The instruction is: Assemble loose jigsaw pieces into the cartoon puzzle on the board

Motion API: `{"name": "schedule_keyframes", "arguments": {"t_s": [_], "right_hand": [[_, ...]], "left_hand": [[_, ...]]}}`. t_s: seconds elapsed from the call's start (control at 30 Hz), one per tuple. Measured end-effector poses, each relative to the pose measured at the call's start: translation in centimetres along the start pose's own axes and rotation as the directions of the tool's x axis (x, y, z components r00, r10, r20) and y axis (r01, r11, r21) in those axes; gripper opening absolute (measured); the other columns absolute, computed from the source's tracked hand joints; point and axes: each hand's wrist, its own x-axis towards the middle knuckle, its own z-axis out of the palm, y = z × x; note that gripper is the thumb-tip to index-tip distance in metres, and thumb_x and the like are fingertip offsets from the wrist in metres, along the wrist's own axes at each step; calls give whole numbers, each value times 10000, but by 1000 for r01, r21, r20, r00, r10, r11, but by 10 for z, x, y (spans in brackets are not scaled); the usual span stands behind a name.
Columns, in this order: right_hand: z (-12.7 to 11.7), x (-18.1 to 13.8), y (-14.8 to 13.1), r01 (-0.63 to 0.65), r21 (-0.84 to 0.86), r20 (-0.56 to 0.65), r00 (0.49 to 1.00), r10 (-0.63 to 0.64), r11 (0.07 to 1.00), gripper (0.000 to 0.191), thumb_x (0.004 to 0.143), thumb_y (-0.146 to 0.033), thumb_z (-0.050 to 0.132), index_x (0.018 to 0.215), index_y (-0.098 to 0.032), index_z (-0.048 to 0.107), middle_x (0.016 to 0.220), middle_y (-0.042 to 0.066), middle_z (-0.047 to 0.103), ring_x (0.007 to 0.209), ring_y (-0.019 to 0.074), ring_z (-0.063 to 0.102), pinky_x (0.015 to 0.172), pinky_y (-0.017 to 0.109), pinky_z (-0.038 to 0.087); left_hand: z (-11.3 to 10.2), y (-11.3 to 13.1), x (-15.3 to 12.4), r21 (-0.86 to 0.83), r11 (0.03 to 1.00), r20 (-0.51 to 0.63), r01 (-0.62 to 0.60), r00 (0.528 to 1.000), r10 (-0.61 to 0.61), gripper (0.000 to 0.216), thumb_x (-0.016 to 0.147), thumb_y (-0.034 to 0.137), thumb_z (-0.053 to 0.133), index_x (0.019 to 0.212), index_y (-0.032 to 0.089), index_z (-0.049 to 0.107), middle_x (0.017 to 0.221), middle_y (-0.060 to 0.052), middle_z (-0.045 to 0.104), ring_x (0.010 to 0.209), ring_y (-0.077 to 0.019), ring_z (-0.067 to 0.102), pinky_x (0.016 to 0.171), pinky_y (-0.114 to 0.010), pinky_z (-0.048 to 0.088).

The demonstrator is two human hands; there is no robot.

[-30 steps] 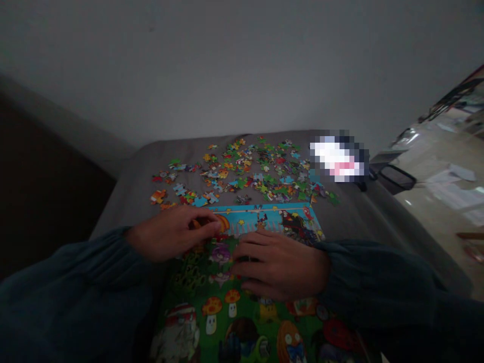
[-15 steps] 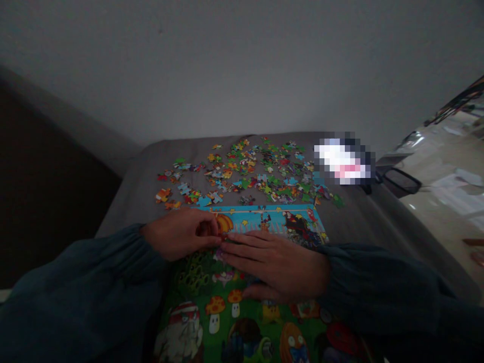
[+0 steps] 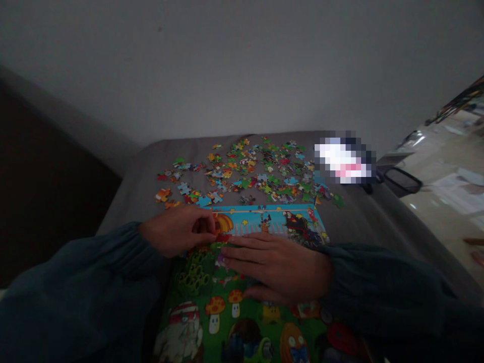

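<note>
A colourful cartoon jigsaw puzzle lies in front of me, with a blue band along its far edge and green ground nearer me. My left hand is over its far left part, thumb and forefinger pinched at a small reddish puzzle piece; the fingers partly hide it. Flat across the middle of the puzzle rests my right hand, fingers stretched out toward the left fingertips. It covers part of the picture. Beyond the far edge, many loose puzzle pieces are scattered.
Grey cloth covers the surface under everything. At the right back lies a bright blurred-out object, with dark-framed glasses beside it. A pale wall rises behind; a shiny floor shows at the right.
My left hand has shifted slightly back and to the left, its fingertips coming away from the right fingers and showing more red. My right hand has edged slightly right, still flat.
</note>
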Motion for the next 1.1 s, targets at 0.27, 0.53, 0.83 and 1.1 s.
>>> {"name": "schedule_keyframes", "arguments": {"t_s": [0.27, 0.53, 0.83, 1.1], "right_hand": [[0, -1, 2, 43, -93, -41, 998, -47, 995, 376, 961, -355, 462, 1249, -137, 568, 1325, 81, 579, 1292, 215, 439, 1090, 374, 362], [-3, 0, 1, 105, -147, -28, 994, -110, 984, 309, 966, -330, 453, 1164, -162, 620, 1279, 39, 610, 1215, 201, 501, 1021, 352, 415], [2, -1, 3, 113, -158, -70, 990, -125, 981, 272, 988, -327, 430, 1114, -192, 629, 1227, 37, 616, 1180, 188, 513, 979, 348, 437], [3, 0, 3, 94, -164, -76, 991, -108, 982, 242, 972, -329, 467, 1059, -173, 630, 1150, 52, 621, 1118, 190, 529, 934, 346, 456]], "left_hand": [[3, -5, 1, -43, 999, 29, -6, 1000, 7, 238, 747, 425, 672, 786, 194, 627, 665, 14, 650, 585, -131, 562, 514, -224, 395], [0, -1, 0, 17, 999, 17, -30, 999, 29, 226, 769, 410, 662, 814, 189, 669, 673, 14, 649, 577, -119, 555, 516, -208, 383], [11, 18, -7, 196, 968, 114, -158, 984, 137, 187, 726, 303, 736, 897, 227, 730, 764, 4, 641, 671, -146, 576, 566, -219, 388], [12, 22, -10, 296, 941, 85, -162, 986, 142, 143, 705, 268, 719, 836, 210, 717, 710, 22, 635, 619, -132, 566, 537, -216, 361]]}}
